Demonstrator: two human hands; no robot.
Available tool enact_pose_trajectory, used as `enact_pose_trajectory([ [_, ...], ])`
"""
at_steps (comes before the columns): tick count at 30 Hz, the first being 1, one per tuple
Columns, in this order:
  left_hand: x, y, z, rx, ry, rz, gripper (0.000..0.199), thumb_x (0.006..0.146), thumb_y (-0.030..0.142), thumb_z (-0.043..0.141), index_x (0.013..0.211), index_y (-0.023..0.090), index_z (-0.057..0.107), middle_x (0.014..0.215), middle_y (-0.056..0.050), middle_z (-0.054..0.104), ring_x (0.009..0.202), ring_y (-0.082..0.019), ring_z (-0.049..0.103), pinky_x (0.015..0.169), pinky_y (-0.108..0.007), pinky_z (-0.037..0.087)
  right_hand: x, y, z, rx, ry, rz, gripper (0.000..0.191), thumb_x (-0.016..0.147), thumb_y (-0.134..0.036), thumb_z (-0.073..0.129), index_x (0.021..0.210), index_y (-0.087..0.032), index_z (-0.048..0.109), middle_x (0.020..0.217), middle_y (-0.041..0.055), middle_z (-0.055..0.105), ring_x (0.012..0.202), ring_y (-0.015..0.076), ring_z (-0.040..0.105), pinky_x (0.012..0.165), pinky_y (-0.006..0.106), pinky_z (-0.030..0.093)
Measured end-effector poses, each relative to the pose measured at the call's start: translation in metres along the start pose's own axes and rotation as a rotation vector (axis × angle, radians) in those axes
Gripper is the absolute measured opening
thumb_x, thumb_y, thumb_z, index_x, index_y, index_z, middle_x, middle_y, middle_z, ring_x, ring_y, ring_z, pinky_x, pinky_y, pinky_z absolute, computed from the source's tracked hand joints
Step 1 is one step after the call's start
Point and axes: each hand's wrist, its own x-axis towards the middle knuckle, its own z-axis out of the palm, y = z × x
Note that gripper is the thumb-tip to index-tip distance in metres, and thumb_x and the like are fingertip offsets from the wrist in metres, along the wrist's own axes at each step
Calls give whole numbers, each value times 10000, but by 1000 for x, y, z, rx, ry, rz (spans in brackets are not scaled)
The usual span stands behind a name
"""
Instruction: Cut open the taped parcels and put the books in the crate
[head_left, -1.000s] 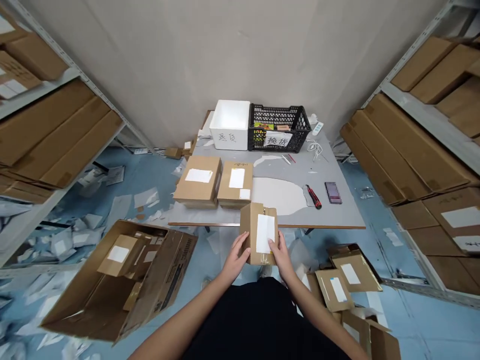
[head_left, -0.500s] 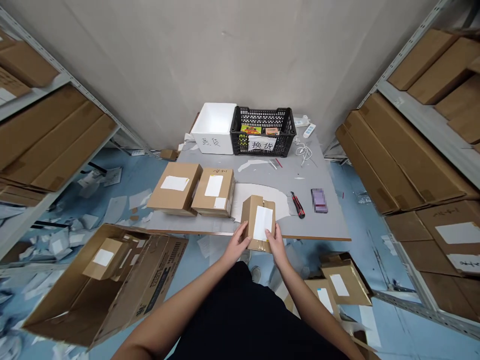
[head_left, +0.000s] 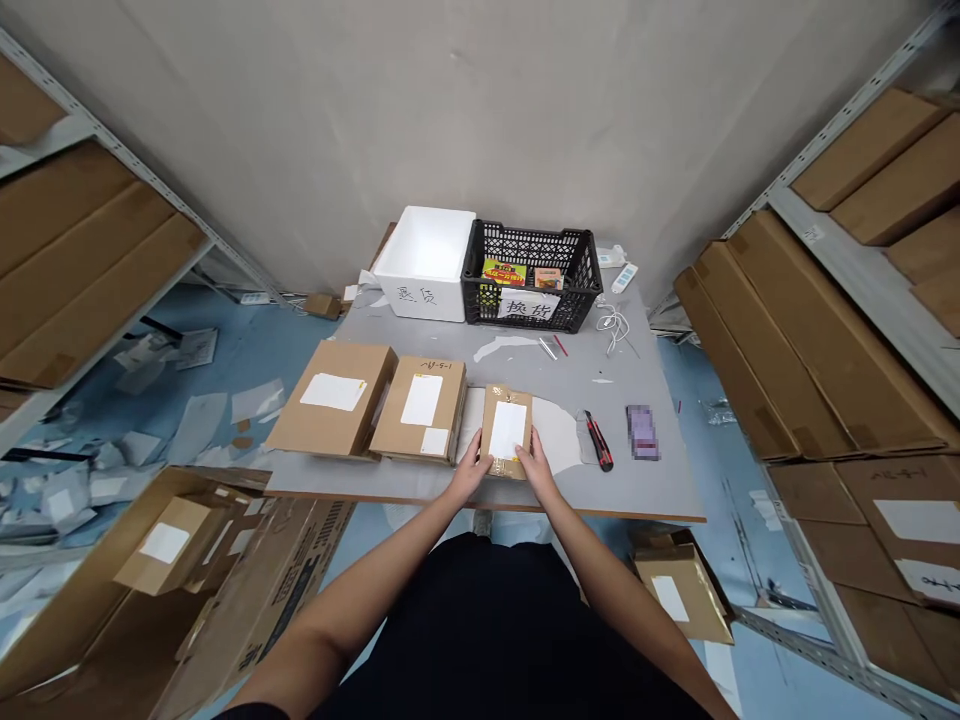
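Observation:
A small brown cardboard box (head_left: 507,425) with a white label faces up near the table's front edge. My left hand (head_left: 469,470) grips its lower left side and my right hand (head_left: 536,468) its lower right side, the thumb near the label. Left of it sit a labelled box (head_left: 421,408) with marker writing and a wider labelled box (head_left: 334,395). A pale sheet (head_left: 556,430) lies partly under the held box. To the right are a red and black utility knife (head_left: 598,440) and a purple item (head_left: 643,432), its surface pixelated.
At the table's back stand a white bin (head_left: 420,300) and a black crate (head_left: 570,312) holding colourful packs. A cable (head_left: 615,325) lies on the right. A big open carton (head_left: 255,590) stands on the floor at lower left. Shelves with boxes flank both sides.
Both hands have moved the small box forward over the table, and it now faces up more squarely. The head view has shifted slightly.

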Motion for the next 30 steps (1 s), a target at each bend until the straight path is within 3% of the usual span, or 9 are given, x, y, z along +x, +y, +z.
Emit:
enact_pose_trajectory([
  [4,22,-12,-4,46,28,-87,764,807,436,602,1472,194,313,1542,-121,330,1428,-246,296,1178,-417,207,19,11,-2,0,-84,40,825,684,-511,701,1418,-229,450,1399,87,538,1230,256,551,1065,471,389],
  [7,24,-12,-6,36,81,-165,764,796,440,639,1457,209,332,1547,-124,317,1412,-263,326,1164,-434,237,31,15,-12,-64,-83,75,854,681,-543,697,1427,-218,437,1447,112,483,1255,274,529,1064,480,385],
  [11,5,-7,-7,-59,270,-343,752,713,385,762,1374,225,442,1530,-150,335,1378,-317,373,1110,-431,328,68,2,-29,-229,-49,64,848,737,-587,620,1459,-205,394,1529,130,357,1335,295,444,1100,461,351],
  [15,-29,-1,0,-228,444,-557,687,727,374,765,1329,230,468,1450,-165,437,1302,-311,468,1011,-403,439,132,-23,-31,-339,-144,-31,700,803,-562,552,1413,-232,464,1501,92,414,1356,278,415,1113,449,343],
  [18,-43,1,17,-447,414,-727,612,757,442,726,1279,228,489,1375,-160,506,1165,-295,581,893,-410,515,174,-33,-22,-407,-252,-56,555,819,-527,560,1294,-240,585,1420,71,519,1338,260,438,1115,437,340],
  [20,-41,3,32,-565,369,-736,534,749,458,729,1192,221,546,1357,-138,528,1124,-269,607,876,-382,522,189,-33,-17,-422,-319,-39,446,800,-487,609,1163,-233,669,1294,74,624,1239,262,537,1077,431,386],
  [23,-29,4,53,-592,354,-645,464,752,477,723,1129,236,597,1358,-94,545,1189,-243,568,933,-352,486,189,-25,-19,-444,-371,-16,330,749,-411,679,1020,-226,712,1085,64,716,1039,264,645,984,438,462],
  [25,-21,6,63,-543,353,-596,501,761,504,710,1179,258,589,1367,-83,548,1228,-248,541,988,-375,448,178,-20,-32,-462,-338,-22,340,737,-386,681,1039,-230,695,1078,58,709,1022,264,641,975,443,463],
  [30,2,7,66,-336,322,-455,637,782,529,678,1338,282,489,1453,-67,478,1323,-264,454,1072,-402,374,126,-8,-92,-476,-146,-41,415,766,-412,622,1134,-221,629,1206,95,636,1160,278,557,1037,448,407],
])
